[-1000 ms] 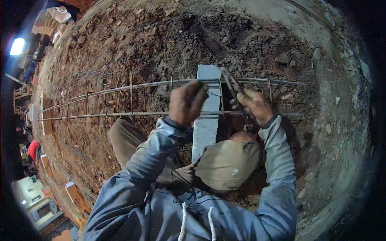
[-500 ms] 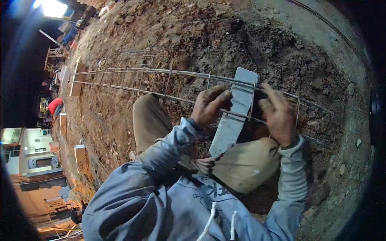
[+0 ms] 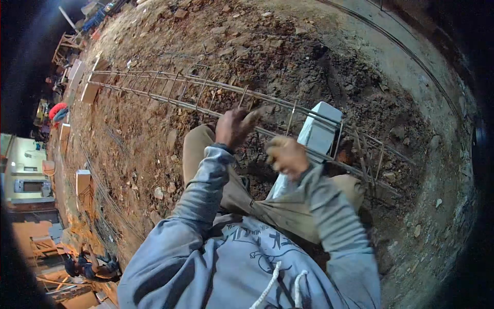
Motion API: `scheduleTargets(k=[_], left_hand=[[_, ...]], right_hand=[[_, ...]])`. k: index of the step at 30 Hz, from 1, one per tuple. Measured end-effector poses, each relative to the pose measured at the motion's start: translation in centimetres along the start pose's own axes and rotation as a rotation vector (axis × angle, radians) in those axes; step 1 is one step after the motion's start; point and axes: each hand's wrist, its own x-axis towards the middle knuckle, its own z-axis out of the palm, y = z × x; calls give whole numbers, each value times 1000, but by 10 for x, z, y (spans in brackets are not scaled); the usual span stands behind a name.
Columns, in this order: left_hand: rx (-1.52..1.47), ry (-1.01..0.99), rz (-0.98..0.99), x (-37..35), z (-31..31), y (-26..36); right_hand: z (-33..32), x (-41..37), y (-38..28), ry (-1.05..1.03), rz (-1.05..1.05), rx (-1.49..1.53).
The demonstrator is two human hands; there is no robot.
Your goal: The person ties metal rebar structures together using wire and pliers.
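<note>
A long reinforcing-bar cage [image 3: 177,102] with wire stirrups runs across in front of my knees. Over its nearer bars is my left hand [image 3: 234,127], close to a stirrup, its thumb and fingers apart. My right hand [image 3: 288,157] hovers at the nearer bar, left of the white block's middle; its fingers look curled and are smeared by motion. Under the cage's right part lies a long white block [image 3: 321,131], partly hidden by the bars and my right arm. Several thin rods or wires [image 3: 364,157] lie across the cage's right end.
Rough soil and stones [image 3: 149,144] surround the cage. Another block [image 3: 91,85] supports its far left end, and a pale block [image 3: 83,188] stands at left. Long bars [image 3: 401,46] lie at upper right. A person [image 3: 92,265] is at lower left, another in red [image 3: 57,110] farther off.
My left hand has shifted left along the cage. My right hand has moved left from beyond the white block to its near-left side. The view has turned slightly.
</note>
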Motion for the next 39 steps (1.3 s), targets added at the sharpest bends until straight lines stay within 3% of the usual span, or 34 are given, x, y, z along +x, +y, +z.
scheduleTargets(k=[2, 3, 4, 6, 7, 8, 9, 10, 12, 15, 16, 17, 19, 20, 22, 23, 24, 27, 30, 32, 34, 35, 36, 38, 39], left_hand=[[-145, 66, -50, -8, 12, -80], [-149, 63, -41, -14, -3, -81], [-43, 11, -134, -20, -21, -75], [47, -39, -229, -15, -31, -80], [90, 9, -179, -9, -29, -89], [136, 56, -127, -2, -26, -96], [-86, 49, -75, 5, -28, -90], [-90, 38, -81, 14, -19, -97], [-58, 76, 172, 45, -3, -110], [59, -46, 319, 76, 0, -109], [40, -48, 326, 82, 5, -113], [32, -148, 283, 90, 12, -120], [167, -271, 235, 98, 14, -115], [169, -288, 239, 95, 20, -116], [320, -145, 251, 101, 35, -116], [374, -173, 340, 108, 42, -118], [372, -174, 342, 107, 43, -113], [533, -426, 200, 111, 40, -85], [616, -466, 327, 117, 38, -82], [663, -527, 309, 113, 31, -69], [672, -483, 527, 111, 33, -70], [753, -661, 488, 113, 36, -61], [761, -658, 499, 114, 44, -66], [417, -375, 715, 121, 84, -104], [283, -355, 675, 130, 98, -113]], right_hand=[[41, 39, 45, -9, 144, -30], [50, 64, 61, -41, 190, -219], [54, 88, 77, -32, 189, -221], [58, 112, 83, 167, 483, 287], [67, 104, 73, 314, 353, 450], [78, 113, 77, 318, 363, 450], [86, 126, 83, 371, 248, 617], [92, 129, 85, 424, 133, 778], [95, 132, 87, 375, 126, 733], [107, 115, 87, 380, 161, 775], [105, 130, 119, 398, 158, 766], [99, 164, 174, 490, 7, 733], [111, 131, 99, 591, 37, 835], [117, 137, 102, 602, 45, 845], [118, 161, 112, 381, -244, 1232], [117, 183, 119, 411, -275, 933], [120, 180, 118, 414, -276, 933], [121, 165, 113, 408, -435, 805], [119, 167, 110, 360, -345, 910], [118, 171, 114, 384, -369, 890], [111, 184, 127, 343, -356, 1011], [109, 194, 137, 401, -418, 1029], [100, 193, 136, 405, -429, 1036], [80, 183, 133, 286, -571, 1141], [81, 180, 131, 276, -550, 1212]])
